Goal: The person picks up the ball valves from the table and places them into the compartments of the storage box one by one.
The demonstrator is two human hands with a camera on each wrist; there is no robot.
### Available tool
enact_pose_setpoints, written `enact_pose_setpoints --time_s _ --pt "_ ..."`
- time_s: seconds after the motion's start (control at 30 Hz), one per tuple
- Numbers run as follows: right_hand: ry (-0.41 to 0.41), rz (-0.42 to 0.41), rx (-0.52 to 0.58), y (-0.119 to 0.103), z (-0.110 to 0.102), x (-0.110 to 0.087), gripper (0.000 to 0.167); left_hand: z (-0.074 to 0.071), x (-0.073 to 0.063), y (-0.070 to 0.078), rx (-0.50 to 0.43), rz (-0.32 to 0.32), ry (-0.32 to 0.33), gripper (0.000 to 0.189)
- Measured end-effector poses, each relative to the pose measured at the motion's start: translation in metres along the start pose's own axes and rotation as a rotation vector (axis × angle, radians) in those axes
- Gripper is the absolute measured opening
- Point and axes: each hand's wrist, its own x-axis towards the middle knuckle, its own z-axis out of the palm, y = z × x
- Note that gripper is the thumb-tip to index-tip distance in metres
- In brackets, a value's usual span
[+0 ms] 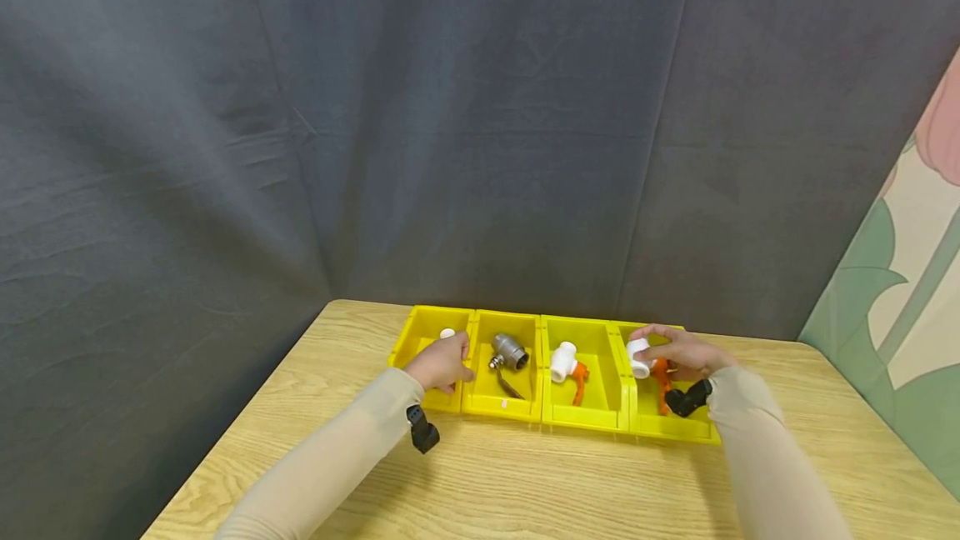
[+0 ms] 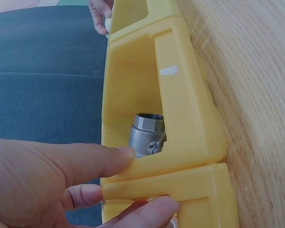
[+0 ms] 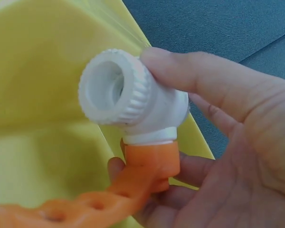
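Note:
My right hand (image 1: 678,352) holds a white plastic ball valve (image 3: 154,104) with an orange lever handle (image 3: 128,185) in the rightmost yellow bin. The thumb presses its white body, and fingers curl behind the orange part. My left hand (image 1: 442,363) is at the leftmost bin (image 1: 405,348), with one digit over the divider and other fingers down inside. A white piece (image 1: 447,332) shows just behind this hand; I cannot tell whether the fingers grip it. A metal ball valve (image 1: 510,352) lies in the second bin, close to the left hand's fingertips in the left wrist view.
Between the metal valve's bin and the rightmost one, a third bin (image 1: 600,417) contains another white valve (image 1: 563,361) with an orange handle. The joined bins stand in a row on a wooden table (image 1: 480,482). A dark curtain (image 1: 480,123) hangs behind them.

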Motion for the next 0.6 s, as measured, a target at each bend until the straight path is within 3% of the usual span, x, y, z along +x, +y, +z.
enact_pose_setpoints --time_s 0.27,0.6 --pt "0.173 0.072 -0.033 -0.002 0.012 0.001 0.044 0.001 0.003 -0.003 -0.004 0.019 0.002 0.031" --pt "0.219 0.072 0.017 0.005 0.015 0.007 0.042 0.002 0.004 -0.005 -0.015 0.036 -0.003 0.031"
